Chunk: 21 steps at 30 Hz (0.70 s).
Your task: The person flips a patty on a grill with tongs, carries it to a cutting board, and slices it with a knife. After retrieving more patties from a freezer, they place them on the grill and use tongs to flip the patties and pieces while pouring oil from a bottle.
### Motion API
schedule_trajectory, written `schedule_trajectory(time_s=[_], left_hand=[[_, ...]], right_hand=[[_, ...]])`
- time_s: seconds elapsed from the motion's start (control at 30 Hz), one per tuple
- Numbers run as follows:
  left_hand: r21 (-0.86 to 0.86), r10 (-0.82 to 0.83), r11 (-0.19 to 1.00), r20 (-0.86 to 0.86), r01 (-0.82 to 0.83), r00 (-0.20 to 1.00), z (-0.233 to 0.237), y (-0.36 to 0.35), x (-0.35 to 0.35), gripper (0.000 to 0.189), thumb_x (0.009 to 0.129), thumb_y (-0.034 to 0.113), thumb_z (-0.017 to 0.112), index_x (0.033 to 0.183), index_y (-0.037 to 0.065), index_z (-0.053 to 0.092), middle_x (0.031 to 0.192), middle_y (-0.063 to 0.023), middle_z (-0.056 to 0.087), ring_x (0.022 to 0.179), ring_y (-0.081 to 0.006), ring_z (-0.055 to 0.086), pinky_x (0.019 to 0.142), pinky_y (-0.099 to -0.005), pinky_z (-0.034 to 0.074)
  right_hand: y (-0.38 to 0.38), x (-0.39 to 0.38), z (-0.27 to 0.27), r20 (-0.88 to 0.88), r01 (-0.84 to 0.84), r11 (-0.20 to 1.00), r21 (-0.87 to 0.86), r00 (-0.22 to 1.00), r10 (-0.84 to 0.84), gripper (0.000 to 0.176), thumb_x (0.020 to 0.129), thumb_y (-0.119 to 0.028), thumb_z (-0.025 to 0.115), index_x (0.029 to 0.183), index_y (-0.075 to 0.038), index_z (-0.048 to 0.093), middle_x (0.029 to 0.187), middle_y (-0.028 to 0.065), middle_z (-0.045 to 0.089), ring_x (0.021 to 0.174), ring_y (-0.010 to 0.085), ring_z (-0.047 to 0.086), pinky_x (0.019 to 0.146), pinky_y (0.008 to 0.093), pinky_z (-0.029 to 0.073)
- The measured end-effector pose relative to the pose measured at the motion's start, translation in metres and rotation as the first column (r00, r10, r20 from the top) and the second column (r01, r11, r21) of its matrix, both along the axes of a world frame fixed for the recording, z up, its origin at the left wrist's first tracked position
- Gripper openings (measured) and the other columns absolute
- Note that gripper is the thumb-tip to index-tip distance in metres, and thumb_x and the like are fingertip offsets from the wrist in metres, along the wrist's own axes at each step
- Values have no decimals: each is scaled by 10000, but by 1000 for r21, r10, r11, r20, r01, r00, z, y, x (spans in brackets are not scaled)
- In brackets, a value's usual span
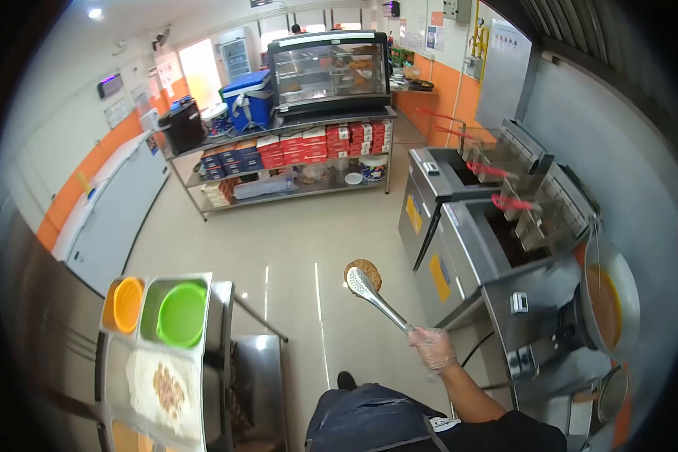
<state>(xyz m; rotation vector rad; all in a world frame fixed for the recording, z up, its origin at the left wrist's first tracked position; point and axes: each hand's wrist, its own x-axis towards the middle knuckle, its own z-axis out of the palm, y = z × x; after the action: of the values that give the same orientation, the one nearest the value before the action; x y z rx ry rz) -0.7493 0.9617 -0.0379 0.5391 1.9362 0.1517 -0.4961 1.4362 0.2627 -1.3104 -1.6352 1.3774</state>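
My right hand (434, 349), in a clear plastic glove, is closed round the handle of metal tongs (388, 309). At their far end, the perforated head of the tongs lies over a round, brown fried patty (368, 273), held above the floor. The lower jaw is hidden behind the patty. To the right of this hand stands the steel fryer (471, 245). My left hand is out of the picture.
Two fryers with red-handled baskets (531, 226) line the right side, near a wok of oil (603, 305). At left, a steel station holds a green bowl (181, 315), an orange bowl (128, 304) and a flour tray (145, 399). Ahead stands a glass display case (328, 71) on a shelf.
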Motion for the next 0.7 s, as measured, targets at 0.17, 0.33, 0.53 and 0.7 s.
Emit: schedule_trajectory(time_s=[0.17,0.33,0.53,0.7], left_hand=[[270,-20,959,-218,80,976,7,318,-197,395,875,399,506,868,56,702,778,-181,685,730,-312,668,705,-421,518],[607,273,782,-131,-141,953,67,627,-355,305,897,282,580,1011,22,688,836,-119,696,781,-199,651,724,-355,520],[552,268,818,-111,-165,957,58,818,-434,252,932,241,575,1044,32,661,823,-77,674,710,-156,623,614,-315,506],[-116,-858,502,-188,857,477,19,895,-442,320,962,182,491,1250,89,595,1199,-122,625,1081,-253,614,898,-400,521]], right_hand=[[151,-62,5,43,62,995,77,997,-66,280,887,-209,712,995,49,692,750,32,686,681,69,584,656,226,485],[308,-126,-4,51,137,978,157,988,-146,373,889,-266,706,1055,66,681,735,66,693,657,79,580,623,253,493],[516,-193,-23,85,353,935,29,931,-354,374,884,-261,705,1036,80,681,663,-27,611,624,67,535,598,238,463],[692,-243,-25,-24,465,885,21,885,-464,261,885,-216,704,909,44,697,711,-25,621,649,72,531,628,258,470]])
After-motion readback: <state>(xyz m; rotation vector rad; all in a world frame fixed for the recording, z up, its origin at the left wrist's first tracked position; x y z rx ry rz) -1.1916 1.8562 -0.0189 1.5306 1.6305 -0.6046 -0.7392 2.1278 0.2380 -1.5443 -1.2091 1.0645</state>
